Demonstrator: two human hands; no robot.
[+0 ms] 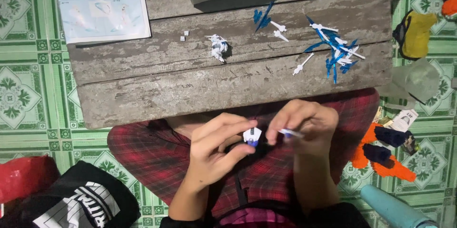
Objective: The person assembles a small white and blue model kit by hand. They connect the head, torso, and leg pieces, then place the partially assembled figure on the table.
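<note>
White-and-blue model part [252, 136] sits pinched between the left hand's [215, 148] fingertips, over the lap just off the wooden table's [190, 92] near edge. The right hand [304, 124], touching it, pinches a thin white-and-blue piece [290, 133].

The person wore red and black plaid trousers [157, 156], the checks crossed by thin dark lines, the cloth spread wide to either side below the left grip [216, 147] and the right grip [300, 125]. Both forearms were bare, with no sleeves, watch or rings to be seen. Beneath the forearms, at the bottom edge of the view, lay a dark garment [333, 213] and a strip of pinker plaid [257, 218]. A narrow dark strap [240, 192] ran down between the forearms.
</note>
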